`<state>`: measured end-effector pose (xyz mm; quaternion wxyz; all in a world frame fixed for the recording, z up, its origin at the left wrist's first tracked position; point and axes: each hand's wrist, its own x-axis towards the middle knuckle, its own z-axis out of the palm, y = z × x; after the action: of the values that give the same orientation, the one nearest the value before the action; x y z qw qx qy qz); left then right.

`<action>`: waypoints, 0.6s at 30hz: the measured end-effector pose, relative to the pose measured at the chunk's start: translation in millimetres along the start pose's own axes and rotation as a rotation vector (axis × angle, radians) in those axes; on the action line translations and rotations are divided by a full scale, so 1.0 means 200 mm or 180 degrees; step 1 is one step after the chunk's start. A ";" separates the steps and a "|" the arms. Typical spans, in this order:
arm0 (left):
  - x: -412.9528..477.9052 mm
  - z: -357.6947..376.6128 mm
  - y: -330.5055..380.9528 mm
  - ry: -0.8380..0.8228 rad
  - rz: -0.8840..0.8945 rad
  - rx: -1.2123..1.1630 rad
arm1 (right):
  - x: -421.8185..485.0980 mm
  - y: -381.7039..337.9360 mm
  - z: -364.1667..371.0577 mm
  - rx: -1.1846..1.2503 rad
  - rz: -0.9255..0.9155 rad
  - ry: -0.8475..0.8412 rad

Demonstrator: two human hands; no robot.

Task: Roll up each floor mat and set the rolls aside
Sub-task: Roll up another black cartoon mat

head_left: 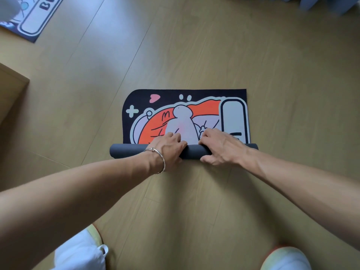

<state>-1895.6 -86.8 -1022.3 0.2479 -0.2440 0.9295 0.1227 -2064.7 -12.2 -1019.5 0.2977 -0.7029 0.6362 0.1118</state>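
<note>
Both grips are working on the cartoon floor mat, which is lying on the wood-plank floor straight ahead of me.

Mat state: the near part is wound into a dark grey roll, underside facing out. The roll is running left to right and resting on the floor. The far part is lying flat, print up: black border, orange and lilac cartoon figure, pink heart, pale plus sign.

Left grip: curling over the roll just left of its middle, fingertips reaching onto the flat print beyond. I can't see the thumb.

Right grip: curling over the roll just right of its middle, fingers over the top, thumb pressing on the near face.

The two grips are sitting near each other, not touching; a short stretch of roll is showing between them. A silver bangle is hanging on my left wrist.

Surroundings:
- A second printed mat is lying flat at far left, well apart and cut off by the frame edge.
- A light wooden furniture edge is showing at left.
- Blue-grey pleated fabric is showing at top right.
- My white-clad knee is showing at bottom left and a shoe toe at bottom right.
</note>
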 end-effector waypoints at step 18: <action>0.04 -0.02 -0.04 0.0532 -0.0069 0.0341 | 0.02 -0.03 -0.03 -0.0320 0.0311 0.0356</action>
<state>-1899.2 -97.4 -1023.0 0.1834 -0.2498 0.9495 0.0494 -2060.6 -18.1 -1014.7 0.2201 -0.6902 0.6790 0.1185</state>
